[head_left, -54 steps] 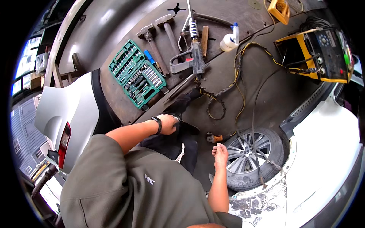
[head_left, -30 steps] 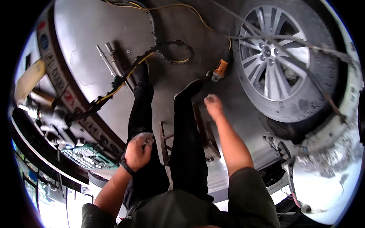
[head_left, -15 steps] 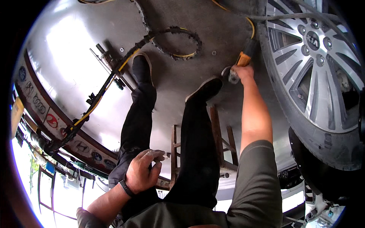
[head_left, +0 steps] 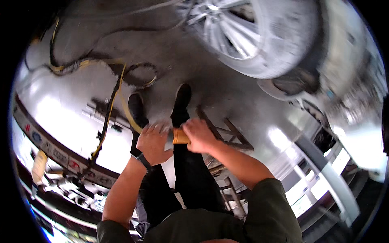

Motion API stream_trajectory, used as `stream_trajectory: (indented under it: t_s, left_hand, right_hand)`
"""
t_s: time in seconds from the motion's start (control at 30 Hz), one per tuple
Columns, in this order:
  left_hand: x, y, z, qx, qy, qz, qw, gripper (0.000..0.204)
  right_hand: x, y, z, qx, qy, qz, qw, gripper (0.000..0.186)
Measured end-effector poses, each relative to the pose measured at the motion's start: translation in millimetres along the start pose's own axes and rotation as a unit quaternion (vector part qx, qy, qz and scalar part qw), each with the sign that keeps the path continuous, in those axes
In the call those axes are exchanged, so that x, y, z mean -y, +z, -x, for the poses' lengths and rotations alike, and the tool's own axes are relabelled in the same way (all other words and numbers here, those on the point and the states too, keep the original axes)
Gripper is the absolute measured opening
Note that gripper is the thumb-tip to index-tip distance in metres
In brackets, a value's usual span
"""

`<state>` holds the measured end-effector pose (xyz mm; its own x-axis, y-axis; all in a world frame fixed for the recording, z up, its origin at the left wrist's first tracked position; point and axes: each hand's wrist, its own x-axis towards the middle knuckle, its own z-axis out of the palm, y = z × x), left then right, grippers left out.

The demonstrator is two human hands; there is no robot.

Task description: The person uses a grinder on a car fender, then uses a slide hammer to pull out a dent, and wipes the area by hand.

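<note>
An angle grinder (head_left: 181,136) with an orange body and a dark rear end lies crosswise above my legs, slightly blurred. My right hand (head_left: 199,135) is closed round its right-hand end and covers the head. At the other end, my left hand (head_left: 154,143) wraps over the dark rear part, with its fingertips partly smeared by motion. A yellow power cord (head_left: 129,115) runs up from beside my left hand toward the floor. The grinder's disc is hidden from sight.
A car wheel (head_left: 243,36) stands at the upper right, beside bodywork. A dark-and-yellow cable (head_left: 107,121) and its loop lie on the floor, near a metal tool (head_left: 106,113). A wooden stool (head_left: 231,133) is beside my legs. A curved panel with round emblems (head_left: 60,154) borders the left.
My right hand has brought the grinder back from beside the wheel to above my legs. My left hand has moved up and taken hold of its rear end. The whole view has turned.
</note>
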<state>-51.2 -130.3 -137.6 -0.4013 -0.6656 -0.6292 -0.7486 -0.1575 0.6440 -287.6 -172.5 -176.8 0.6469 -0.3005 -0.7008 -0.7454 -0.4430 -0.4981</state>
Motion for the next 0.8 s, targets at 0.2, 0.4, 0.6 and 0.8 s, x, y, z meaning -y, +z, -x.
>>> stream_trajectory:
  t_s: [0.2,0.4,0.6,0.8]
  left_hand:
    - [17,25,46,0.461,-0.152,0.543,0.685,0.044]
    - [-65,2,97,0.213,-0.138,0.467,0.847,0.047]
    - [-112,-57,101,0.024,-0.104,0.181,0.978,0.066]
    - [-178,-68,87,-0.119,-0.028,-0.069,0.990,0.057]
  right_hand:
    - [65,-37,95,-0.127,-0.087,0.060,0.986,0.051]
    - [101,-40,134,-0.379,0.049,-0.106,0.918,0.064]
    - [125,-30,103,-0.370,0.028,-0.841,0.394,0.071]
    - [104,-89,106,-0.286,-0.112,-0.908,0.286,0.049]
